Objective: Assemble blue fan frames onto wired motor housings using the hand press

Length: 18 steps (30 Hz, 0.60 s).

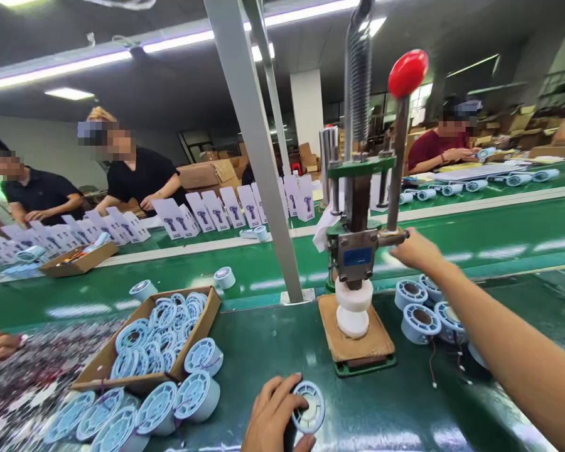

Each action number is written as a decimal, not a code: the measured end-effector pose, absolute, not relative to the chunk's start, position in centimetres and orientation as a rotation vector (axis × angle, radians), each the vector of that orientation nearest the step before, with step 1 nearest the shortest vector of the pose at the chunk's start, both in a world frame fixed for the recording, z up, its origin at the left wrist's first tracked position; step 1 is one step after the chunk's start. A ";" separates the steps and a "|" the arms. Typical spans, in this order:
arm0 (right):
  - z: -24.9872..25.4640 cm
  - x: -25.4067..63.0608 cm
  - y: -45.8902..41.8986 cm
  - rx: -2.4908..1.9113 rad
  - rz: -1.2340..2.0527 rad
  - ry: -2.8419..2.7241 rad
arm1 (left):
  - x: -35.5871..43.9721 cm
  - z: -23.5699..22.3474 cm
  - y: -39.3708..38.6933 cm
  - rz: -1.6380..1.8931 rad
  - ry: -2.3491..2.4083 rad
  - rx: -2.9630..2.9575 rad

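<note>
Our left hand (pixel 274 411) pinched a blue cup (pixel 314 402) near the press (pixel 356 256); our right hand (pixel 419 251) clasped its handle (pixel 390 238); more cups (pixel 420 323) stood either side.

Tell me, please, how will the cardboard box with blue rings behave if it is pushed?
The cardboard box would probably slide rather than tip, because it looks low and wide. The blue rings lie loosely heaped, so a quick push may shift or spill some. Its thin walls might bend slightly.
</note>
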State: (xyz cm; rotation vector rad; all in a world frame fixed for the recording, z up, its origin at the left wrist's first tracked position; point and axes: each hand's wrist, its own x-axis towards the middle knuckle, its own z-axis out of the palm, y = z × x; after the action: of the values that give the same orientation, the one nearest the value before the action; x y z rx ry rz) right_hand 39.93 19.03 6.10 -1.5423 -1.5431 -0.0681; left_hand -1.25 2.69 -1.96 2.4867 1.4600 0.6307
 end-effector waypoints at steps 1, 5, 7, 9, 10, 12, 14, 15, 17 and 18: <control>6.2 40.7 17.0 -1.533 -0.057 -1.585 | -1.3 -2.1 2.6 0.629 1.468 2.461; 5.4 39.4 5.8 -1.341 0.030 -1.908 | -0.9 -2.1 2.6 0.575 1.451 2.431; 4.6 35.9 1.2 -1.175 0.132 -2.201 | -0.1 -1.6 2.4 0.537 1.474 2.408; 3.9 32.0 -1.1 -1.125 0.309 -2.378 | 0.8 -1.0 2.1 0.568 1.569 2.348; 3.7 30.3 -1.5 -1.145 0.397 -2.401 | 1.3 -0.8 1.9 0.607 1.614 2.314; 3.3 28.0 -1.2 -1.182 0.491 -2.350 | 1.8 -0.7 1.6 0.689 1.654 2.263; 2.5 27.2 -0.6 -1.175 0.492 -2.251 | 1.8 -1.0 1.5 0.749 1.622 2.256; 1.9 27.1 -0.4 -1.174 0.471 -2.195 | 1.6 -1.2 1.4 0.769 1.600 2.262; 0.3 27.0 -0.4 -1.201 0.379 -2.068 | 1.2 -1.5 1.5 0.793 1.584 2.258; -0.6 26.8 -0.5 -1.230 0.320 -1.995 | 1.1 -1.6 1.4 0.802 1.593 2.232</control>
State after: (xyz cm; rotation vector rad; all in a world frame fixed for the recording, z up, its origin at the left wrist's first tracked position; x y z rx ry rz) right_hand 26.82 -0.47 -0.65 -1.2300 -1.9948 0.3196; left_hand 1.06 1.45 -1.58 2.2318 1.5928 0.8019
